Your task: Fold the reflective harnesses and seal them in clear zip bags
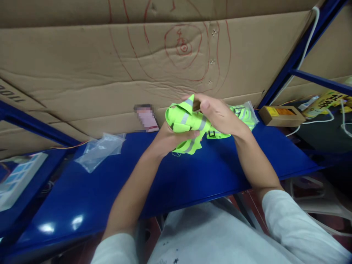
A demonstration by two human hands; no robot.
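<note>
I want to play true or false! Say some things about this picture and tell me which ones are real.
1. Both hands, left hand and right hand, hold the neon green reflective vest. True.
2. The table is red. False: it is blue.
3. A clear plastic bag lies on the table, apart from the hands. True.
4. The cardboard behind has green scribbles. False: the scribbles are red.

Cloth, plastic, cardboard, painted metal
Neon vest (183, 121) is matt cloth with silvery stripes; surface (192, 172) glossy blue; bag (99, 149) clear crinkled plastic; cardboard (110, 73) matt, creased.
</note>
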